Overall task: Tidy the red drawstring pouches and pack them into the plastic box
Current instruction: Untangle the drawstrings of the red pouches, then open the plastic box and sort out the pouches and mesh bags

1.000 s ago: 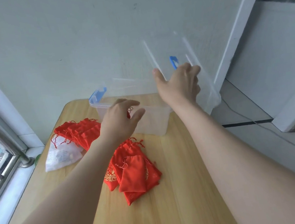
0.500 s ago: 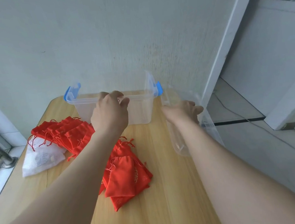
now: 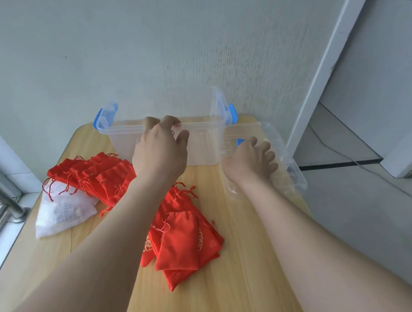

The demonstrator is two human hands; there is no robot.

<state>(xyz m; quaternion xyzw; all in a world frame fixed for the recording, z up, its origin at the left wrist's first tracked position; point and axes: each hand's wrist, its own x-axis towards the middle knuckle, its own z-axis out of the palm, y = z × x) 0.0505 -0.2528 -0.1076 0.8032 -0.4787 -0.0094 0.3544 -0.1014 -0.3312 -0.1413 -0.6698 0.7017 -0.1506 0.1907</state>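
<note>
A clear plastic box (image 3: 205,140) with blue latches stands open at the table's far edge against the wall. My left hand (image 3: 160,153) grips its near rim, fingers curled over the edge. The box's clear lid (image 3: 287,169) lies flat on the table to the right of the box, and my right hand (image 3: 251,162) rests on it with fingers spread. One heap of red drawstring pouches (image 3: 184,239) lies mid-table between my arms. A second fanned row of red pouches (image 3: 98,176) lies to the left.
A white plastic bag (image 3: 61,215) lies under the left row of pouches. The wooden table (image 3: 230,295) ends at a window sill with a metal rail on the left. Its right edge drops to a grey floor beside a white door frame.
My right hand has lowered the lid from upright in the air to flat on the table beside the box. My left hand has taken hold of the box's near rim.
</note>
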